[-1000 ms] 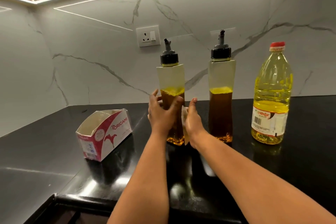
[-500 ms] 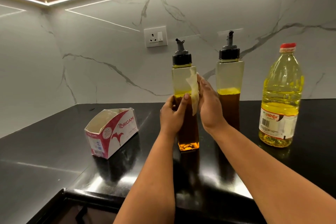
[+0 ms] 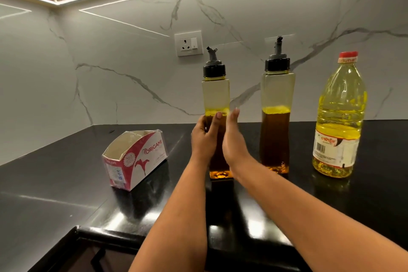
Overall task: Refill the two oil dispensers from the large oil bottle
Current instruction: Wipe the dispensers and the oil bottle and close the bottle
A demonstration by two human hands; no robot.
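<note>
Gripping left dispenser (image 3: 216, 104) mid-tabletop: left hand (image 3: 204, 139) wrapped round waist; right hand (image 3: 234, 141) flat, fingers straight against side. Likely oily, slippery, rigid; hold at narrowed waist. Oil bottle (image 3: 340, 117) toward right edge, capped, heavy.

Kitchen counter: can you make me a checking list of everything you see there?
Surface: black glossy counter, reflective.
Job's things: left dispenser and right dispenser, both capped, part full; large oil bottle, red cap on.
Clutter: open Origami tissue box.
Hands: left hand grips left dispenser; right hand flat against it.
Cables: nothing seen.
Surroundings: marble wall, wall socket.
</note>
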